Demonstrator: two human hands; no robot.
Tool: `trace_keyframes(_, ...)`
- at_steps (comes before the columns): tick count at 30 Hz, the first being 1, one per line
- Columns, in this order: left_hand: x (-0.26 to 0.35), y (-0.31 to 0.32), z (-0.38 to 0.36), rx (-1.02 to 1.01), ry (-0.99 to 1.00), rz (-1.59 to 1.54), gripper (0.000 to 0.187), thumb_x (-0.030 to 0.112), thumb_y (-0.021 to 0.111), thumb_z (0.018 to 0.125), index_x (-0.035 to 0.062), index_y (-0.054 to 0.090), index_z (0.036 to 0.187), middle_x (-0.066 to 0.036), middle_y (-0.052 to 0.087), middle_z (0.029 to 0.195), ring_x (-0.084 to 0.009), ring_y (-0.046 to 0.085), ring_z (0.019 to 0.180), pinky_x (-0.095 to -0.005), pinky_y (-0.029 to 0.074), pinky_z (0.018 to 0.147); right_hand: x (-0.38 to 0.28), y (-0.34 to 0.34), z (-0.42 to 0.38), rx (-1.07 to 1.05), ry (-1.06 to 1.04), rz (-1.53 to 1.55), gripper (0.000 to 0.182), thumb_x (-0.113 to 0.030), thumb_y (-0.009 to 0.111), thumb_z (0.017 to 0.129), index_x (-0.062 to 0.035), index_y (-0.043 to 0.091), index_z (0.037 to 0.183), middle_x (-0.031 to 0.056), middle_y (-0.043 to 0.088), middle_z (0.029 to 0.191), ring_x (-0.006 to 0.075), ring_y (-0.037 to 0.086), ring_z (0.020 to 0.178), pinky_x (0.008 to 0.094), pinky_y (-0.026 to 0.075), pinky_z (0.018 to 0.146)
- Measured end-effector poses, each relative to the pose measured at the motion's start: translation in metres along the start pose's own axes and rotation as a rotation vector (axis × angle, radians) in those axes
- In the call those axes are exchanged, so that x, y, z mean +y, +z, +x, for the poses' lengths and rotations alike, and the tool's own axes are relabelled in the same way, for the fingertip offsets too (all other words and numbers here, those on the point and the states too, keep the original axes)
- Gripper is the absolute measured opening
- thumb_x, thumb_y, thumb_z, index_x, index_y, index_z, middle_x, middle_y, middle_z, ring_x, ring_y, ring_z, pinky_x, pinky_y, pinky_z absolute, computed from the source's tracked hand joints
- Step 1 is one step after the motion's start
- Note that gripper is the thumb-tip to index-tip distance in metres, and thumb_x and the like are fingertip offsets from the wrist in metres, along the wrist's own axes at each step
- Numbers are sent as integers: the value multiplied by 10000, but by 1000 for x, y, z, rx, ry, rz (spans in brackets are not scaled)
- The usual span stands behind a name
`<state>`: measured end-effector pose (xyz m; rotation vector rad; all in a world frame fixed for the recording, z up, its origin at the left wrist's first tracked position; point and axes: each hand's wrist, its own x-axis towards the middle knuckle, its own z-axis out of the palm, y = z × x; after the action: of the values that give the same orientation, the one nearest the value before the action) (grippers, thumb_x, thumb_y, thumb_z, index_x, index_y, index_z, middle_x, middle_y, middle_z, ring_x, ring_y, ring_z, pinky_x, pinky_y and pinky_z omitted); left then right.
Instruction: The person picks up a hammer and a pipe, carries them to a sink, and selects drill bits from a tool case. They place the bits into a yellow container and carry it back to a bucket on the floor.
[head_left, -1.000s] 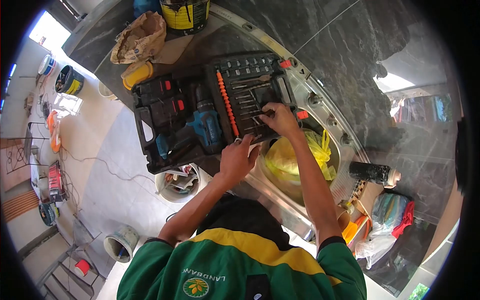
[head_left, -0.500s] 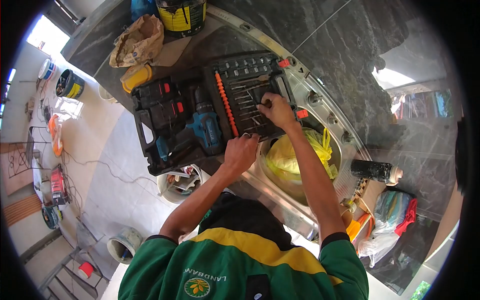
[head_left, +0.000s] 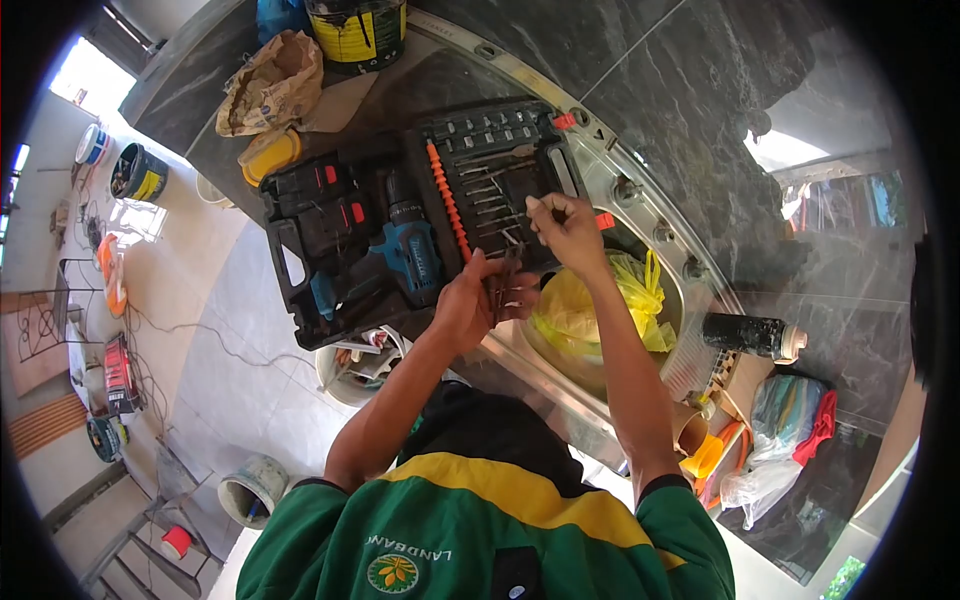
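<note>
An open black tool case lies across the counter and the sink's edge. Its left half holds a blue cordless drill and two dark battery packs with red marks. In the right half are rows of drill bits and sockets, beside an orange flexible shaft. My left hand is at the case's near edge, fingers curled around something small and dark that I cannot make out. Over the right side of the bit rows, my right hand has its fingers pinched together; whatever it holds is too small to tell.
A yellow plastic bag sits in the steel sink. To the right lies a black bottle. A paper bag and a black and yellow bucket stand behind the case. Below the counter is a white bucket of scraps.
My left hand has turned and opened away from the case edge, with its fingers now curled palm-up. My right hand has lifted slightly and moved right, away from the bits.
</note>
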<state>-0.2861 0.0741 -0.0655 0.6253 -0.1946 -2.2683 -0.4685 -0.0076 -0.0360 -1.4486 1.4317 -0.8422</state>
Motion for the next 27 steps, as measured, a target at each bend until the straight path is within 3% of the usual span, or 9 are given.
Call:
trace_keyframes(8,-9,7,1,57,39,-81,607,551,274,996,22,478,1212,-173,626,1148,-302,638,1021,-450,550,837,-16,5,-69,86,-82,-83,186,-165,662,883,18,671,846,46,638,724,86,550,624,271,446,589)
trace_keyframes(10,-11,4,2,-20,80,-183,648,592,270,978,32,472,1234,-168,613,1182,-292,605,1084,-449,514,896,-25,14,-89,3,180,407,155,-129,676,858,25,675,871,50,645,732,99,587,640,291,471,597)
trace_keyframes(11,-12,6,3,-23,78,-181,648,592,270,978,32,472,1234,-168,613,1182,-292,605,1084,-449,514,896,-27,17,-95,6,178,406,155,-129,676,858,25,675,871,50,645,732,99,587,640,291,471,597)
trace_keyframes(13,-13,18,2,57,150,-213,687,616,275,963,29,487,1250,-178,594,1223,-306,546,1169,-461,407,1035,-29,20,-105,-76,97,15,144,-104,696,814,22,679,881,82,664,750,150,631,649,313,493,610)
trace_keyframes(16,-17,17,7,-3,194,-156,704,624,254,961,37,463,1287,-176,571,1262,-303,509,1210,-442,357,1072,-10,33,-109,10,39,-41,146,-81,701,770,14,682,879,122,670,763,201,640,635,321,501,624)
trace_keyframes(20,-19,17,10,-2,211,-139,705,622,241,963,42,455,1301,-170,573,1263,-307,516,1199,-433,355,1075,-4,34,-109,31,68,-50,155,-69,702,737,7,684,871,158,663,773,237,635,627,329,500,628)
trace_keyframes(23,-17,20,9,-2,204,-118,683,612,261,967,49,474,1290,-156,582,1250,-307,513,1200,-454,380,1050,-11,28,-108,-38,37,-118,146,-50,691,762,19,677,889,129,664,734,199,635,627,302,500,612)
trace_keyframes(25,-12,24,4,32,171,-185,539,494,406,990,40,521,1257,-114,643,1142,-259,599,1064,-413,459,960,-8,21,-108,-132,193,333,145,19,657,807,51,652,949,78,664,789,119,615,621,241,491,577)
trace_keyframes(27,-12,15,9,18,224,-120,442,403,449,994,50,535,1247,-110,638,1130,-258,594,1071,-415,475,939,-10,15,-108,-151,239,466,175,17,666,808,46,643,979,74,659,799,121,615,634,243,490,577)
